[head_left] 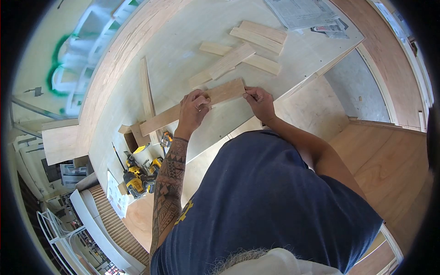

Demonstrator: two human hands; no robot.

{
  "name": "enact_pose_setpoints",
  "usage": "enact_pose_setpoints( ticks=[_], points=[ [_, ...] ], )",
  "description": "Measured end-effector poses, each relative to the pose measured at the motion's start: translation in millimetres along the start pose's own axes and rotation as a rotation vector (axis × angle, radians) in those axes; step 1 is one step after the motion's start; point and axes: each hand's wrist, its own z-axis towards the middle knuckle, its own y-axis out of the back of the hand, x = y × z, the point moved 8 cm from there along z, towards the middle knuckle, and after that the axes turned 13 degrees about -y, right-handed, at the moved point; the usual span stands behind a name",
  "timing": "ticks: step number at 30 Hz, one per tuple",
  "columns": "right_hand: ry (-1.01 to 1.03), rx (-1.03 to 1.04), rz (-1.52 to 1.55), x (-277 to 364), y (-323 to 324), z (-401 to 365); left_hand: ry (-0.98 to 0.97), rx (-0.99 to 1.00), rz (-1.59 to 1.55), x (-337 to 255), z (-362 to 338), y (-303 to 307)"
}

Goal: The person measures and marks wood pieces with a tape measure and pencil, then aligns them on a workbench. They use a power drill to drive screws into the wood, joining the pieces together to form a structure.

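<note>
A long, flat wooden board (225,92) lies slantwise near the edge of the worktable, in front of my body. My left hand (193,109) rests on it around the middle, fingers curled and closed over the board. At its right end, my right hand (260,101) pinches the corner between thumb and fingers. Whether anything small is also in those fingertips cannot be made out. Just beyond the board, a loose wooden strip (231,62) lies across other pale strips (261,63).
Two more planks (259,36) and newspaper sheets (300,13) lie on the far side of the table (178,50). A narrow strip (146,87) lies to the left. Yellow-black power drills (135,181) and an open cardboard box (133,137) stand near my left forearm.
</note>
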Motion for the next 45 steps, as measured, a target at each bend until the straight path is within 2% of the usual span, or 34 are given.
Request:
enact_pose_setpoints(
  ticks=[14, 17, 20, 22, 23, 25, 27, 28, 30, 31, 33, 34, 36, 37, 40, 43, 45],
  points=[
    [0.009, 0.004, -0.065, 11.4, 0.7, -4.1, 0.035, 0.033, 0.037, -5.8, 3.5, 2.3],
    [0.036, 0.006, 0.019, 17.1, 1.2, -6.7, 0.05, 0.043, 0.072, -6.7, 2.2, 3.4],
    [-0.028, 0.035, 0.159, 18.1, 5.9, -12.1, 0.062, 0.054, 0.079, -5.7, 2.2, 2.2],
    [0.096, -0.074, -0.175, 44.1, 13.9, -17.9, 0.068, 0.054, 0.076, -6.1, 2.4, 2.8],
    [0.095, -0.068, -0.177, 52.4, 13.2, -16.4, 0.07, 0.056, 0.069, -7.0, 2.5, 3.3],
    [0.597, -0.039, -0.508, 105.4, -14.6, -29.9, 0.077, 0.056, 0.058, -9.1, 4.2, 3.6],
    [0.64, 0.186, -0.545, 127.4, -54.3, -23.2, 0.082, 0.037, 0.049, -10.5, 4.2, 5.1],
    [0.642, 0.197, -0.542, 138.9, -67.0, -16.0, 0.093, 0.034, 0.052, -9.8, 3.1, 4.8],
    [0.81, 0.246, -0.952, 147.9, -105.9, -8.2, 0.062, 0.026, 0.078, -11.2, 3.8, 5.5],
    [0.82, 0.258, -0.944, 142.9, -112.5, 0.8, 0.074, 0.021, 0.087, -8.0, 3.5, 6.3],
    [0.723, 0.352, -1.269, 113.6, -133.0, 19.3, 0.076, 0.094, 0.019, -4.5, 3.6, 0.4],
    [0.739, 0.366, -1.264, 111.1, -136.2, 20.3, 0.092, 0.085, 0.027, -3.2, 2.7, 1.4],
    [0.596, 0.456, -1.242, 101.4, -137.1, 24.9, 0.084, 0.043, 0.053, -5.8, 1.0, 3.1],
    [0.613, 0.482, -1.242, 103.2, -139.3, 24.2, 0.11, 0.03, 0.057, -2.9, 0.8, 4.4],
    [0.552, 0.477, -1.281, 97.3, -136.5, 21.8, 0.099, -0.022, 0.055, -6.2, -8.6, 2.0],
    [0.652, 0.441, -1.257, 101.8, -138.9, 21.7, 0.063, -0.126, 0.075, -15.1, -14.9, 10.2],
    [0.614, 0.439, -1.292, 99.8, -139.4, 23.8, 0.196, -0.379, 0.116, -24.8, -40.4, 31.8]
  ],
)
